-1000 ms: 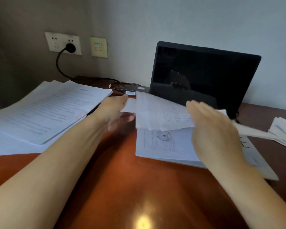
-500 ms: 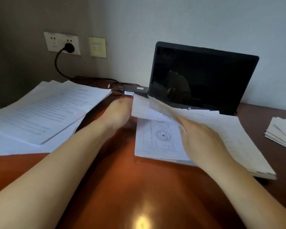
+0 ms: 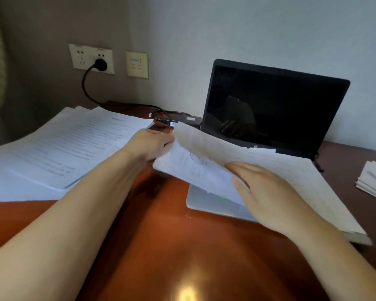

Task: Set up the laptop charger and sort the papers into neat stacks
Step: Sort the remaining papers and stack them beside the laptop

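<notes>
An open laptop (image 3: pixel 274 107) with a dark screen stands at the back of the desk, its silver base (image 3: pixel 206 203) partly covered by papers. My left hand (image 3: pixel 149 144) grips the left edge of a lifted sheaf of papers (image 3: pixel 195 168). My right hand (image 3: pixel 263 190) lies flat with straight fingers on these papers, beside a thicker stack (image 3: pixel 295 174) lying over the keyboard. The charger's black plug (image 3: pixel 100 64) sits in the wall socket; its cable (image 3: pixel 126 104) runs to the power brick (image 3: pixel 183 121) behind the papers.
A wide spread of printed sheets (image 3: pixel 59 148) covers the desk's left side. A small pile of papers (image 3: pixel 372 181) lies at the right edge. The wooden desk (image 3: pixel 182 257) shows bare in front. A beige wall plate (image 3: pixel 137 64) is beside the socket.
The sheaf has been lifted off the laptop base at its left side, exposing the silver base. My right hand has slid down onto the papers; my left hand now holds their edge.
</notes>
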Action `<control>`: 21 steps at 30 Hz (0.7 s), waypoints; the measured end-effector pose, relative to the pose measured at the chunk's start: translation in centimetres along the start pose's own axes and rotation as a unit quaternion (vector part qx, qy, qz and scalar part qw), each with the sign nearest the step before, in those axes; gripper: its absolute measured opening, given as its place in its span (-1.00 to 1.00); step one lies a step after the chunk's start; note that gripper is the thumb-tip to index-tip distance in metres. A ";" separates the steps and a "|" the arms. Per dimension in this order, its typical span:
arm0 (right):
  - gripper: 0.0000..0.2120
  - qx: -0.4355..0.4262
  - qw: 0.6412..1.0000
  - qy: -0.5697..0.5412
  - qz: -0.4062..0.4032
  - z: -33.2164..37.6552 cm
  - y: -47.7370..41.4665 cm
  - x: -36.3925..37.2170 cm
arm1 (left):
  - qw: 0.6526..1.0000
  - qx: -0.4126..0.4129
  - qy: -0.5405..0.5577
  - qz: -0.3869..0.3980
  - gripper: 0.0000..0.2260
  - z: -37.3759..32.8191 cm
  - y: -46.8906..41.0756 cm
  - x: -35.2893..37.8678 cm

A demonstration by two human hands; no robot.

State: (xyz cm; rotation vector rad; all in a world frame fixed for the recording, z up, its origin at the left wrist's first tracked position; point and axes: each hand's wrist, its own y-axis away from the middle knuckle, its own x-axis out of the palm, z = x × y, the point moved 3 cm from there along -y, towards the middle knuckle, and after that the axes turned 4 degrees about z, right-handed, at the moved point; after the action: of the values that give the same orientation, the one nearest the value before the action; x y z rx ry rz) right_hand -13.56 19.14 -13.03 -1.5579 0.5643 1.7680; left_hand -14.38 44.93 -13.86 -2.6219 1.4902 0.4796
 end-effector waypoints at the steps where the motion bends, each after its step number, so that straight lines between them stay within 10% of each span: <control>1: -0.56 0.001 1.000 0.004 0.021 0.1 0.0 0.0 | 1.000 -0.001 0.014 -0.013 -0.73 -0.1 0.0 -0.1; 8: -0.25 0.016 0.995 -0.007 0.097 1.2 0.3 0.3 | 0.997 -0.011 0.064 -0.043 -0.65 0.1 -0.3 0.0; 16: -0.65 -0.006 0.999 -0.021 0.039 0.2 0.0 0.7 | 0.998 0.007 -0.063 -0.001 -0.64 0.6 -0.3 0.2; 21: -0.54 0.001 0.996 -0.072 0.056 -0.3 0.1 0.1 | 0.992 -0.016 -0.121 0.031 -0.78 0.7 -0.5 0.2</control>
State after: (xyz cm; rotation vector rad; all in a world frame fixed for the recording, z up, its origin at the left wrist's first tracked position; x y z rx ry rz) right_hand -13.42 18.84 -13.18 -1.4059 0.5921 1.9451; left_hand -14.03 45.19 -14.61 -2.4392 1.4977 0.8018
